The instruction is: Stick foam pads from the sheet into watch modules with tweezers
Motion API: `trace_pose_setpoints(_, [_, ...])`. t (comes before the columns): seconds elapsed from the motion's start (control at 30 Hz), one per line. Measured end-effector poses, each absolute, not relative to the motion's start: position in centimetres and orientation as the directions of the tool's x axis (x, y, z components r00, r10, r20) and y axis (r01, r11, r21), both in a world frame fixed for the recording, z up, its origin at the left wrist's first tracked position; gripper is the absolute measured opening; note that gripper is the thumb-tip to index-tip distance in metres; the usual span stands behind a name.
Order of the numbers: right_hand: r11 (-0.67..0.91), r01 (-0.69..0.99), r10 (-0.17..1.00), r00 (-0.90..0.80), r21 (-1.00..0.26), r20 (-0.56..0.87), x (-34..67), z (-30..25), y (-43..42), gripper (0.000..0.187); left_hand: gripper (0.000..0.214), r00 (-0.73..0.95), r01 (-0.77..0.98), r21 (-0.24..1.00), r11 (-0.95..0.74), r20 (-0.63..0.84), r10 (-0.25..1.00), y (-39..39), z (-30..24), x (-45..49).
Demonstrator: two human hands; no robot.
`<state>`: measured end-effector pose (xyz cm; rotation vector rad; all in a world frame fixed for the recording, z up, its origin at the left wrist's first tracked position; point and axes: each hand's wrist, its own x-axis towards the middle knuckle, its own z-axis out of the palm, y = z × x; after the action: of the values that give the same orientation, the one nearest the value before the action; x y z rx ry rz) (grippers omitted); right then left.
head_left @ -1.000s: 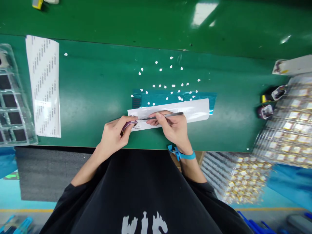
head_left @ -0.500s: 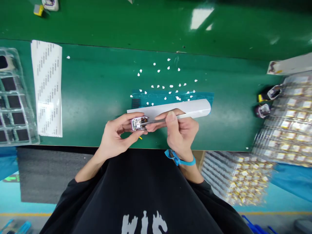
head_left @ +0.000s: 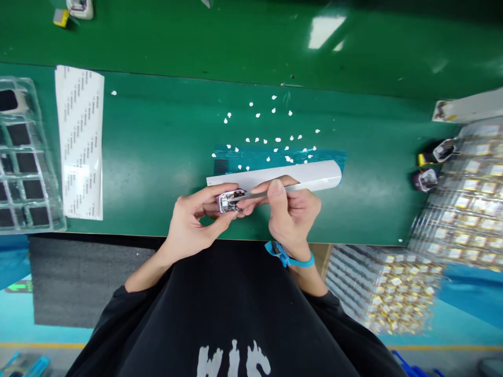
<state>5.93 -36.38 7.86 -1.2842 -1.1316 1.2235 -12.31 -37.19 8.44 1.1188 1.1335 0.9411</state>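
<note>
My left hand (head_left: 200, 219) grips a small watch-like case (head_left: 227, 203) by its edges, with the open side and its circuitry facing up. In my right hand (head_left: 288, 209) is a pair of metal tweezers (head_left: 255, 196), pinched between thumb and fingers. The tips of the tweezers reach inside the case; what they touch there is too small to make out. Right-hand fingertips lie close to the case's right end. Just behind both hands, a curled white sheet (head_left: 314, 174) rests on the bench over a blue film (head_left: 255, 156).
Several small white stickers (head_left: 277, 140) are scattered beyond the sheet. Printed white strips (head_left: 80, 146) and a clear tray (head_left: 29, 162) of dark pieces stand left. Two opened cases (head_left: 426, 179) sit right, beside stacked trays (head_left: 467, 204) of parts. The bench edge (head_left: 353, 244) runs before my body.
The left hand and the case have shifted slightly right and turned a little. The right hand stays nearly in place, with the tweezers still inside the case.
</note>
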Motion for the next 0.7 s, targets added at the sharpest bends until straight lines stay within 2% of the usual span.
trace_pose_setpoints(0.1, [-0.055,0.04,0.997,0.054,-0.998,-0.053,5.9,7.8,-36.4,0.033,0.034,0.19,-0.02,0.975,0.219,-0.212,0.959,-37.2,8.4,-12.3])
trace_pose_setpoints(0.3, [0.071,0.193,0.996,0.046,-0.979,0.081,6.0,7.3,-37.0,0.034,0.025,0.151,-0.075,0.965,0.251,-0.237,0.96,-37.2,7.7,-12.1])
trace_pose_setpoints(0.43, [0.202,0.178,0.968,0.113,-0.963,0.224,7.0,7.1,-36.1,0.029,0.024,0.188,-0.082,0.965,0.247,-0.229,0.955,-37.3,7.7,-12.7])
trace_pose_setpoints(0.5, [0.251,0.232,0.963,0.04,-0.94,0.267,7.7,7.0,-34.8,0.024,0.025,0.162,-0.017,0.982,0.187,-0.182,0.97,-37.0,7.6,-13.4])
trace_pose_setpoints(0.6, [0.309,0.39,0.947,-0.216,-0.867,0.24,8.5,6.6,-32.2,0.023,0.019,0.108,0.218,0.975,0.038,-0.062,0.992,-35.8,7.1,-14.5])
trace_pose_setpoints(0.7, [0.343,0.457,0.918,-0.349,-0.821,0.189,8.9,5.7,-30.4,0.023,0.017,0.202,0.419,0.897,-0.139,0.057,0.978,-34.3,6.0,-15.3])
